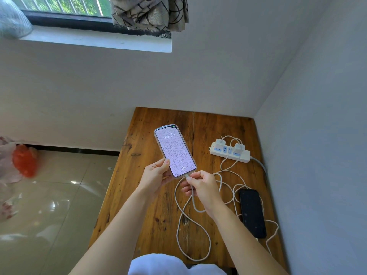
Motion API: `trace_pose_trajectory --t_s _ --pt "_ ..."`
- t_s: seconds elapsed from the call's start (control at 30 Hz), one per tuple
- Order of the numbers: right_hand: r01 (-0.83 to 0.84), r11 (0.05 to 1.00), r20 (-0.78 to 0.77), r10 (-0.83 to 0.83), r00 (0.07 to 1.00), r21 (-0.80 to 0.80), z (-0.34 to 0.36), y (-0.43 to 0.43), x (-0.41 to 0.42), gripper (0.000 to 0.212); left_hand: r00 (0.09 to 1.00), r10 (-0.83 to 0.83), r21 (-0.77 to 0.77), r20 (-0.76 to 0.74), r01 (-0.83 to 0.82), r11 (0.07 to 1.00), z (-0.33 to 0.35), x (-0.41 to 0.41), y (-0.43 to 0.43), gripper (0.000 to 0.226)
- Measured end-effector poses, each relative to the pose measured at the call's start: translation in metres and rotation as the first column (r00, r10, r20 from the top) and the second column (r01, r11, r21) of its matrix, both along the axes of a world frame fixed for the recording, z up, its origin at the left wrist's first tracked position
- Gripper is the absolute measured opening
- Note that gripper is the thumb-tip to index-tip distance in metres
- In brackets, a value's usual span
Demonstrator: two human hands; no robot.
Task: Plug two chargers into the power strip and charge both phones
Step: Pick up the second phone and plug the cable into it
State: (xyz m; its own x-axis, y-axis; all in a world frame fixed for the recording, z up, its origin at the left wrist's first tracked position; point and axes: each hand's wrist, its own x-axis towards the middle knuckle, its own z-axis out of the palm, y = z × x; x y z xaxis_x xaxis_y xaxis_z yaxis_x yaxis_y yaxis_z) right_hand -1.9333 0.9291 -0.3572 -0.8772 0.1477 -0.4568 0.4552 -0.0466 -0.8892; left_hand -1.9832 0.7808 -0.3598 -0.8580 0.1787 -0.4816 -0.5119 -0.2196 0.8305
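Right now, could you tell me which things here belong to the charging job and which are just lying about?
Job: lit phone, dark phone, power strip, end charger, second charger, white cable, left hand, right hand.
Lying about: red bag, curtain.

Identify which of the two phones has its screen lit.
The cased phone gripped by the left hand; it shows 08:31, while the black phone lies dark on the table.

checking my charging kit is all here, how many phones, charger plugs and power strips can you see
phones: 2, the lit phone and the dark phone
charger plugs: 2
power strip: 1
total: 5
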Motion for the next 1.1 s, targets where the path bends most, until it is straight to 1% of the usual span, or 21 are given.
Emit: trace_pose_trajectory --t_s 0.33,0.47,0.87,0.97,1.1 --pt "-0.005 1.000 0.015 0.005 1.000 -0.002 -0.006 0.001 0.001 0.008 1.000 -0.004 -0.016 0.001 0.004 1.000 -0.005 0.001 0.001 0.022" --pt "-0.018 1.000 0.031 0.018 0.999 0.003 -0.010 0.004 0.000 0.010 1.000 -0.006 -0.009 0.026 0.006 1.000 -0.013 0.000 0.001 0.020" --pt "-0.066 0.996 0.164 0.055 0.985 0.063 -0.034 0.012 -0.004 0.010 0.990 -0.031 -0.040 0.136 0.037 0.999 -0.042 -0.002 0.001 0.023" --pt "-0.073 0.995 0.185 0.060 0.981 0.067 -0.037 0.013 -0.005 0.017 0.989 -0.035 -0.041 0.146 0.041 0.998 -0.045 -0.003 0.002 0.024" --pt "-0.066 0.996 0.196 0.053 0.979 0.058 -0.038 0.015 -0.007 0.033 0.987 -0.059 -0.041 0.148 0.066 0.997 -0.049 -0.004 0.002 0.022"
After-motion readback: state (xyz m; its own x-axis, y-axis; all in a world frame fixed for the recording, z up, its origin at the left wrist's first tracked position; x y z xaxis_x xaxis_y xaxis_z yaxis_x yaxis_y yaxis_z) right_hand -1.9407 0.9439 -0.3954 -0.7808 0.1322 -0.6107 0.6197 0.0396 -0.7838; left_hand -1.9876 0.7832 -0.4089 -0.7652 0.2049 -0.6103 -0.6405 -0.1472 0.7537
